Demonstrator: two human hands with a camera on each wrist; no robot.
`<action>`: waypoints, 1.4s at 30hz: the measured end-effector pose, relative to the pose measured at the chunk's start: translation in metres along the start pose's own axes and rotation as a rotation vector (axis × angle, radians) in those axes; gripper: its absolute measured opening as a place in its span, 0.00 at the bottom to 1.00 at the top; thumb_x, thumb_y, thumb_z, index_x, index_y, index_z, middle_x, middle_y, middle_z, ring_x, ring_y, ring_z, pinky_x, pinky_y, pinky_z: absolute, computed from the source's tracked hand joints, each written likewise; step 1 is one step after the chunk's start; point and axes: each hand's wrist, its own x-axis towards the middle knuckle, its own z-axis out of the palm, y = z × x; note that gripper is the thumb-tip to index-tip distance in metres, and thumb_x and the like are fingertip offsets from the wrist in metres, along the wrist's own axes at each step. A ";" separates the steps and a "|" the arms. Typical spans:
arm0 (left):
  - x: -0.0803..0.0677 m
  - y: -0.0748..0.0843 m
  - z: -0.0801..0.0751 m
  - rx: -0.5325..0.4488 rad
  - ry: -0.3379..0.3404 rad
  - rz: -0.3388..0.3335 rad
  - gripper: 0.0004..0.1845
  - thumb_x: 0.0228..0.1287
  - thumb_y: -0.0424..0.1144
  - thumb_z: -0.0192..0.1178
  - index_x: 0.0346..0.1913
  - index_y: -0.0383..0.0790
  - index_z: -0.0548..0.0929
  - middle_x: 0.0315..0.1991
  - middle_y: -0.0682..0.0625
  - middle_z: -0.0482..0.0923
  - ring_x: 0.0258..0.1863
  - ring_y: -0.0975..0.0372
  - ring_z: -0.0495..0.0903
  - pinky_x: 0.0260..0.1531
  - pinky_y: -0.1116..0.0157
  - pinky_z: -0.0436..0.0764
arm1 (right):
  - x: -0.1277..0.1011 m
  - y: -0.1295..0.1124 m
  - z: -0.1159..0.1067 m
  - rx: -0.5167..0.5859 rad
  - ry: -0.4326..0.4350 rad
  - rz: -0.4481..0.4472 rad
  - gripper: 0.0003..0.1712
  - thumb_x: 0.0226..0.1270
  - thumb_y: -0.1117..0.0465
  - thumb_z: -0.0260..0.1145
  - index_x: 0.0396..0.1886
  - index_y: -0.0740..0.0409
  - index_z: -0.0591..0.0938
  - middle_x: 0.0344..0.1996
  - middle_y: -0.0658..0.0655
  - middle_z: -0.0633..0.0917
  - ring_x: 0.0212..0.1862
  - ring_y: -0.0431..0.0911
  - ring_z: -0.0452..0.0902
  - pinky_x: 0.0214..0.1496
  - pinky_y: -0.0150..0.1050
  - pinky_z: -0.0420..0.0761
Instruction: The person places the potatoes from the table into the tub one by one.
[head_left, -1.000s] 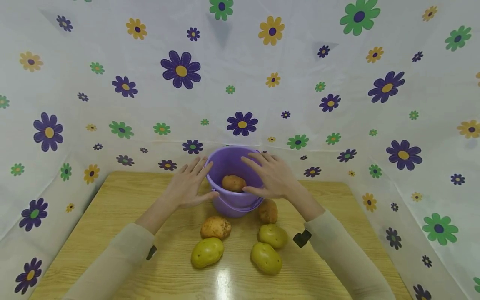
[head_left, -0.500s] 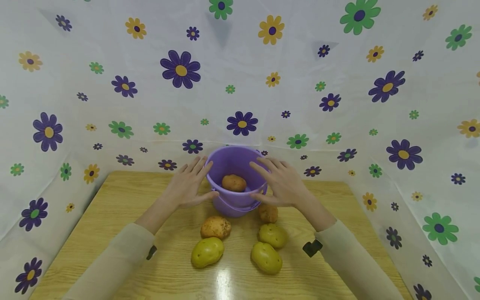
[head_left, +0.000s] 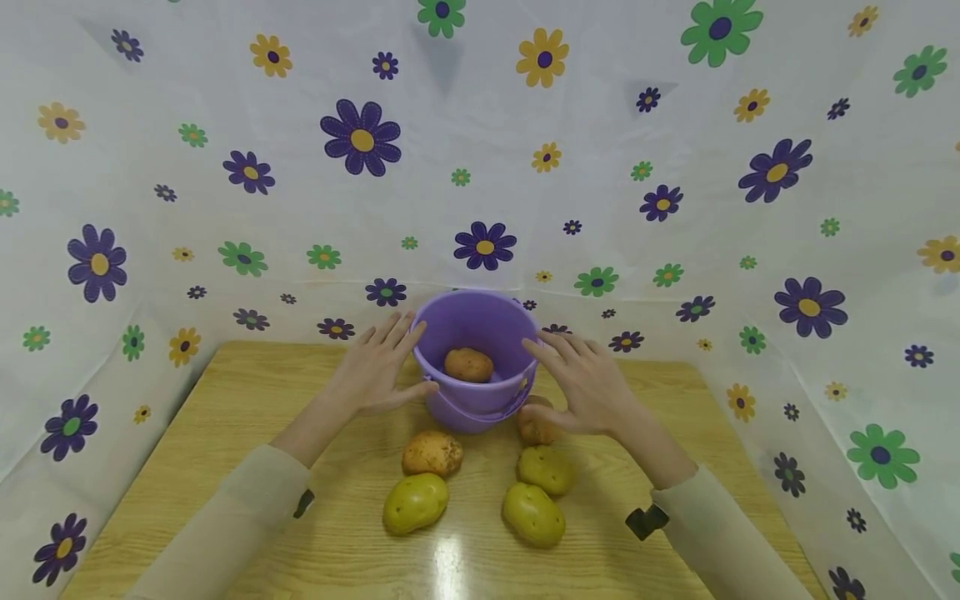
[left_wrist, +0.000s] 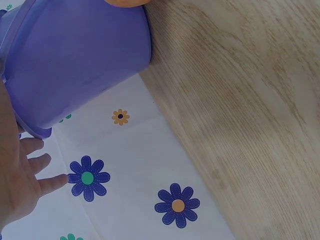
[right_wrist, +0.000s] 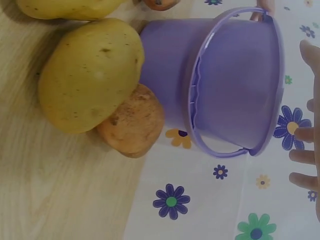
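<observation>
One potato binned, the next about to be fetched

The round purple plastic bucket [head_left: 472, 358], standing at the table's far edge, is steadied by the left hand [head_left: 375, 371], fingers straight against its wall; one brown potato [head_left: 468, 365] lies inside. The right hand [head_left: 588, 385], fingers spread and holding nothing, has been drawn back from over the rim toward the brown potato beside the bucket [head_left: 534, 427]; judged next, a lowering and closing around it.
</observation>
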 end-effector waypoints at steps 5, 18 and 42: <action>0.001 0.000 0.000 0.007 0.002 0.002 0.56 0.68 0.75 0.52 0.86 0.41 0.53 0.86 0.38 0.51 0.87 0.43 0.50 0.81 0.38 0.62 | -0.014 -0.003 0.003 0.010 0.006 0.011 0.55 0.69 0.16 0.44 0.78 0.52 0.71 0.71 0.64 0.79 0.66 0.61 0.79 0.59 0.60 0.84; 0.001 -0.001 0.000 0.003 0.005 0.006 0.56 0.68 0.76 0.52 0.85 0.40 0.53 0.87 0.39 0.48 0.87 0.43 0.50 0.81 0.38 0.62 | -0.043 -0.019 0.008 0.028 0.082 0.031 0.57 0.72 0.17 0.35 0.76 0.55 0.74 0.67 0.63 0.82 0.60 0.61 0.84 0.51 0.59 0.89; 0.000 -0.002 0.003 0.009 0.008 0.004 0.56 0.68 0.75 0.52 0.86 0.40 0.52 0.86 0.38 0.50 0.86 0.42 0.53 0.80 0.38 0.64 | -0.089 -0.063 0.016 0.017 0.004 0.051 0.54 0.66 0.16 0.49 0.75 0.51 0.75 0.65 0.60 0.83 0.59 0.56 0.85 0.50 0.54 0.90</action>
